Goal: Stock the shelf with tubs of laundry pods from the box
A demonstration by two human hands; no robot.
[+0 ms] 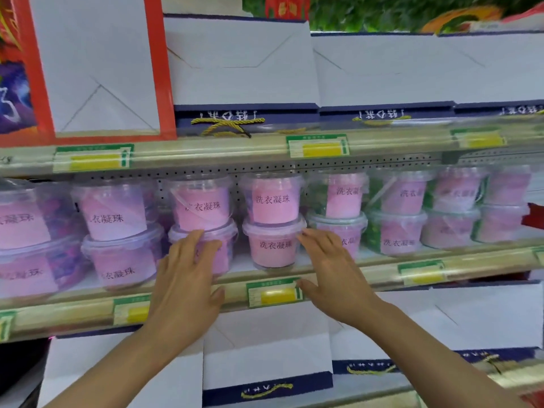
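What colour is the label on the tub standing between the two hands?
Pink, with dark printed characters, on the clear tub; the head view shows it.

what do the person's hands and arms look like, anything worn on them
Both arms are bare as far as the frame shows: no sleeves, gloves, watch or bracelets in view. The left hand and right hand show no rings that I can make out. Fingernails look short and unpainted, though blur makes that uncertain.

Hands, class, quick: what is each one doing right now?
Left hand: open, fingers spread against a lower tub, gripping nothing.
Right hand: open, empty, fingertips beside the middle tub.
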